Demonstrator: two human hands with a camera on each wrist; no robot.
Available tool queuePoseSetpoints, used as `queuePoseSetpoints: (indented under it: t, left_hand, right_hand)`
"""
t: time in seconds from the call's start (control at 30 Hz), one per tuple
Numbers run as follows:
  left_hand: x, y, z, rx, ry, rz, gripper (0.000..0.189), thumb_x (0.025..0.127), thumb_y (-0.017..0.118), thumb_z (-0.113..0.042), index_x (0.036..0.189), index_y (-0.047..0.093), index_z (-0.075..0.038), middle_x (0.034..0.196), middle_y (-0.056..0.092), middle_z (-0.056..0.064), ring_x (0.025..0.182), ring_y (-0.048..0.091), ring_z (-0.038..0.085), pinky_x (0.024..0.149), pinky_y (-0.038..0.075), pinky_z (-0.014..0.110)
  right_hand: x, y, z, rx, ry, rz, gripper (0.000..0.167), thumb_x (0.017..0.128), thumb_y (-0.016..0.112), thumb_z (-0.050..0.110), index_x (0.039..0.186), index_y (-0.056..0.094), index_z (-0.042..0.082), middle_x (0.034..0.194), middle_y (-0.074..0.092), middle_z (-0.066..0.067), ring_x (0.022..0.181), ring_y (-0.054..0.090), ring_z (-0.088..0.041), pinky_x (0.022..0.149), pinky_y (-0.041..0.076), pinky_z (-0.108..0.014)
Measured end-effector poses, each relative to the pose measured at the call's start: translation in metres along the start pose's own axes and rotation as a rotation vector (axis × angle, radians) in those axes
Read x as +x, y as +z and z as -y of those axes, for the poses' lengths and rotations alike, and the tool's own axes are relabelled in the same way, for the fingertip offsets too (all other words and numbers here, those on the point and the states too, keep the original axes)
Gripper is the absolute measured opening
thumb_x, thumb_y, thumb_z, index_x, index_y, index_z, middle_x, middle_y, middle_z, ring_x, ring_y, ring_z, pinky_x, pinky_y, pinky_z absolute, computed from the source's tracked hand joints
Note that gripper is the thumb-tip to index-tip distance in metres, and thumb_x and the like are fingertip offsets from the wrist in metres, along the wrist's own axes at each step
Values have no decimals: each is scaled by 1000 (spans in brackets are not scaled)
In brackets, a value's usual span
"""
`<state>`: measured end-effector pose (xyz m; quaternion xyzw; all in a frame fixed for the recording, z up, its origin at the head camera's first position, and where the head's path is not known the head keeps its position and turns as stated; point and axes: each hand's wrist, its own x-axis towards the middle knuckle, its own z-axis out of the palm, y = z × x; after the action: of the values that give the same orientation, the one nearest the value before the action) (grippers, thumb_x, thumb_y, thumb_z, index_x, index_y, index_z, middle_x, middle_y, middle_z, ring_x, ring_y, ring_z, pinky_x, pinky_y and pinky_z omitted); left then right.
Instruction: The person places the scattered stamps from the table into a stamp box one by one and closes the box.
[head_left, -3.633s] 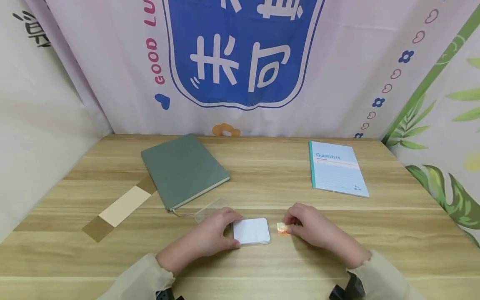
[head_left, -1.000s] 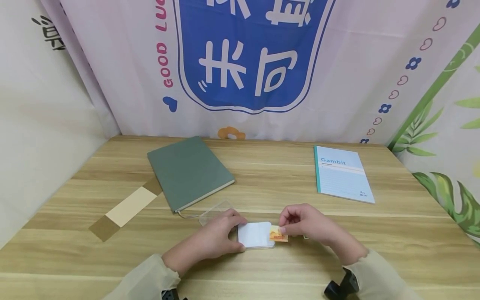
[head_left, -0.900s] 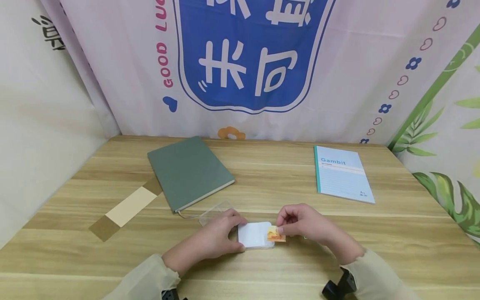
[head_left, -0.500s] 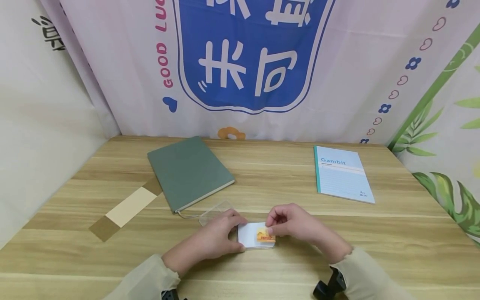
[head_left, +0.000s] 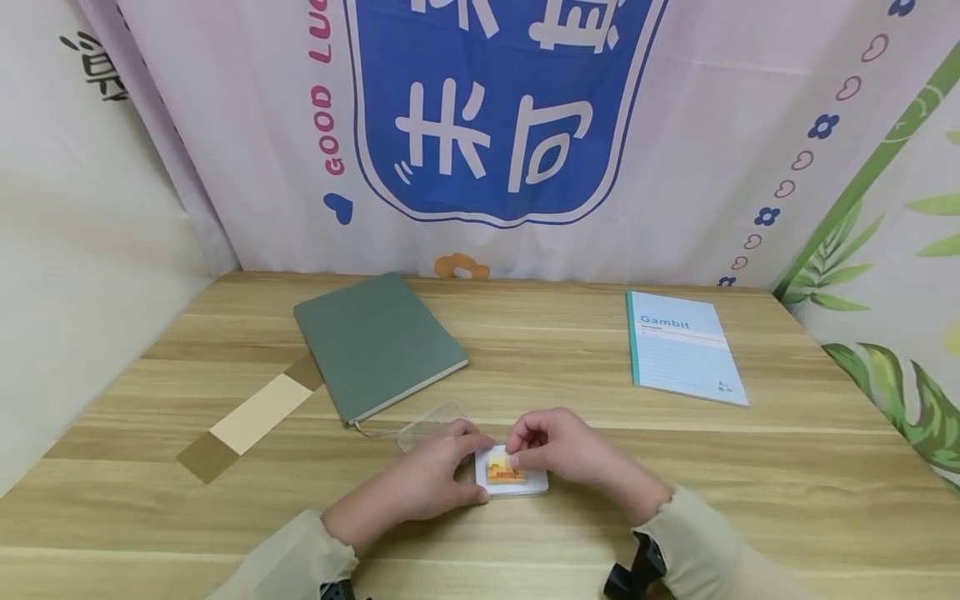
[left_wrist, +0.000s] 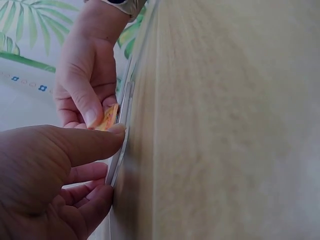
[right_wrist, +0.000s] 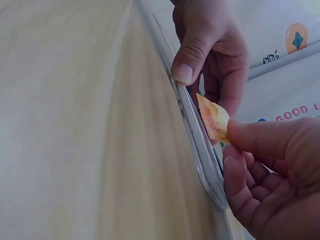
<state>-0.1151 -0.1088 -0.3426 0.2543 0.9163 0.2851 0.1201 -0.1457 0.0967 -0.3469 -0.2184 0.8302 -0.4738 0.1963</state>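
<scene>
A small orange-and-yellow stamp with toothed edges is pinched between the thumb and finger of my right hand. It overlaps the white, round-cornered top of a flat clear case lying on the table. In the right wrist view the stamp stands tilted close over that white face. My left hand grips the left end of the case, thumb on the near edge and fingers on the far edge. A clear plastic lid lies just behind the left hand, partly hidden by it.
A green hardcover notebook lies at the back left, its ribbon trailing toward the lid. Left of it is a beige-and-brown strip. A light-blue Gambit notebook lies at the back right. A printed curtain hangs behind the table.
My right hand has carried the stamp leftward, from beside the case to over the middle of its white top. The left hand has kept its grip on the case.
</scene>
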Motion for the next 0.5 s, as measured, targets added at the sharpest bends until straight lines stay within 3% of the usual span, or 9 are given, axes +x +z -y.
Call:
queuePoseSetpoints:
  t: [0.5]
  left_hand:
    - [2, 2, 2, -17, 35, -18, 50, 78, 74, -19, 121, 57, 0, 115, 51, 7, 104, 49, 20, 88, 44, 41]
  right_hand:
    - [3, 14, -5, -125, -91, -108, 7, 80, 69, 7, 77, 64, 10, 72, 58, 4, 69, 52, -10, 61, 44, -20]
